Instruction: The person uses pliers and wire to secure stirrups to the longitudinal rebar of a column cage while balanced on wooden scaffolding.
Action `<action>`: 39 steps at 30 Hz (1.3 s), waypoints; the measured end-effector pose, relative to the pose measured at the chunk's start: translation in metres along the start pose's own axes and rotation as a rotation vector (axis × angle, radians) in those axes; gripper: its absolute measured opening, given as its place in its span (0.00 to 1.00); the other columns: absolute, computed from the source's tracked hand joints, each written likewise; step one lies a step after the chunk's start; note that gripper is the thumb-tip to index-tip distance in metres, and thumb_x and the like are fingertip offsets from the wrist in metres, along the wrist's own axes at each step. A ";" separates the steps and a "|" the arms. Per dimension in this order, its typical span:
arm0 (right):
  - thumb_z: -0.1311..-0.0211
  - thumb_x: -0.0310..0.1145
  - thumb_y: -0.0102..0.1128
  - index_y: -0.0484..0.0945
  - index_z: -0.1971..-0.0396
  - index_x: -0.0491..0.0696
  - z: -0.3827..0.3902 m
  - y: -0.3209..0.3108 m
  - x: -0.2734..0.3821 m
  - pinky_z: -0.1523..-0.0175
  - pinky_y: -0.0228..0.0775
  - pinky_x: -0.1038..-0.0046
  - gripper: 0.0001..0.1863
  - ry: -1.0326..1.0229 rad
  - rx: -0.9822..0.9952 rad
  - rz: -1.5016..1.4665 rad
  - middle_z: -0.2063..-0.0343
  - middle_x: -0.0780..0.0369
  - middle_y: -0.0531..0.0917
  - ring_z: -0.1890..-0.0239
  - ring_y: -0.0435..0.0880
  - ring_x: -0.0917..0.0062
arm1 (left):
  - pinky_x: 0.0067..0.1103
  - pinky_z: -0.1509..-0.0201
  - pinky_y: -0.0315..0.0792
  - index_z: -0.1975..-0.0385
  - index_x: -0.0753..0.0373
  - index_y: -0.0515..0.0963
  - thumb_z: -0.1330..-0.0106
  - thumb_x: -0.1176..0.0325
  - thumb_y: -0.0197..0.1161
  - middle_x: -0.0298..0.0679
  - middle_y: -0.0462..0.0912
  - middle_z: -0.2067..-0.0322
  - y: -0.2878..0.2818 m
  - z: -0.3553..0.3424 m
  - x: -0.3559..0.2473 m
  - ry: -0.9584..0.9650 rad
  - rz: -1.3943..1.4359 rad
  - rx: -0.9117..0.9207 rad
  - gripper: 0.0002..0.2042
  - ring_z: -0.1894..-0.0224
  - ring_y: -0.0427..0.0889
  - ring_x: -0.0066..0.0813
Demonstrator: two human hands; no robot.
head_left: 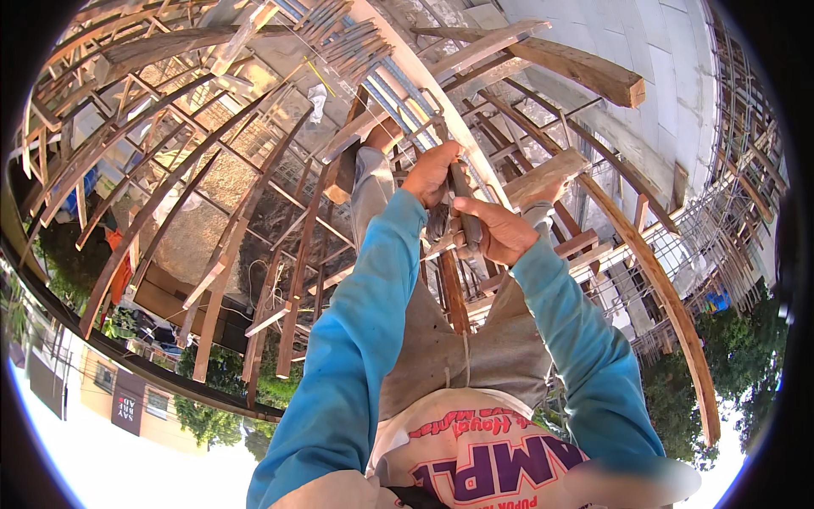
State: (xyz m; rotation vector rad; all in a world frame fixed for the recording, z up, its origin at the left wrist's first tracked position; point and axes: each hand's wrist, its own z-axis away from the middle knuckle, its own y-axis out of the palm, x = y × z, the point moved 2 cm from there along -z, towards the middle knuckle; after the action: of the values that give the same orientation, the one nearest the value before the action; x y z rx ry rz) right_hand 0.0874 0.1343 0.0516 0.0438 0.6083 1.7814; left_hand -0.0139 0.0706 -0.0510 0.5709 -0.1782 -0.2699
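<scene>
My left hand [428,176] is closed, its fingers curled at the end of the steel bars. My right hand [500,231] grips a dark, elongated metal tool [461,191], whose working end is partly hidden between the hands. Ribbed steel reinforcing bars [407,106] run away from my hands along a long pale board [424,55]. Farther up, a row of rusty bent stirrups [348,38] lies across the bars. What the left fingers pinch is covered by the hand.
I am high on wooden scaffolding, with long timber poles [653,280] and cross-beams [551,174] around me. A thick beam [593,68] juts out at upper right beside a grey wall [670,51]. Sandy ground [203,178] shows far below through the gaps on the left.
</scene>
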 end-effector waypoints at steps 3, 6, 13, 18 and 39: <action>0.40 0.51 0.59 0.73 0.61 0.42 0.006 0.004 0.001 0.76 0.73 0.74 0.24 -0.127 -0.396 0.663 0.72 0.61 0.79 0.76 0.78 0.78 | 0.27 0.67 0.69 0.65 0.72 0.74 0.44 0.60 0.63 0.39 0.77 0.73 -0.010 -0.005 0.011 0.186 -0.319 -0.246 0.19 0.73 0.73 0.28; 0.36 0.52 0.49 0.72 0.60 0.44 0.000 0.008 -0.005 0.78 0.70 0.77 0.23 -0.168 -0.368 0.325 0.78 0.66 0.71 0.80 0.74 0.79 | 0.27 0.60 0.73 0.57 0.71 0.73 0.41 0.51 0.62 0.44 0.79 0.60 0.019 0.010 -0.008 0.227 -0.606 -0.250 0.25 0.62 0.78 0.30; 0.36 0.52 0.50 0.72 0.63 0.50 -0.025 0.023 -0.043 0.78 0.63 0.80 0.19 -0.171 0.120 -0.464 0.77 0.68 0.73 0.81 0.71 0.83 | 0.28 0.66 0.75 0.60 0.67 0.73 0.36 0.64 0.56 0.41 0.79 0.67 -0.019 -0.010 0.013 -0.046 0.206 0.182 0.12 0.64 0.82 0.31; 0.39 0.43 0.55 0.73 0.64 0.48 0.001 0.024 -0.029 0.71 0.70 0.76 0.13 -0.193 -0.263 0.258 0.75 0.66 0.76 0.78 0.74 0.80 | 0.27 0.73 0.73 0.66 0.68 0.74 0.40 0.66 0.59 0.43 0.79 0.69 -0.013 -0.021 0.010 -0.109 -0.332 -0.233 0.10 0.65 0.83 0.31; 0.35 0.41 0.47 0.70 0.67 0.45 -0.115 0.094 -0.078 0.82 0.64 0.67 0.13 -0.456 -0.362 -0.305 0.84 0.60 0.74 0.86 0.72 0.72 | 0.22 0.69 0.73 0.58 0.64 0.69 0.36 0.66 0.61 0.39 0.75 0.72 -0.060 0.022 -0.042 -0.031 -0.245 0.315 0.13 0.73 0.77 0.28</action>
State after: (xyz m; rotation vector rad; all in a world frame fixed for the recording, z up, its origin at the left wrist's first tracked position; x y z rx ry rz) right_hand -0.0112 0.0038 0.0137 0.1000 -0.0389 1.4904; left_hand -0.0710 0.0232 -0.0695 0.9032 -0.1819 -0.4933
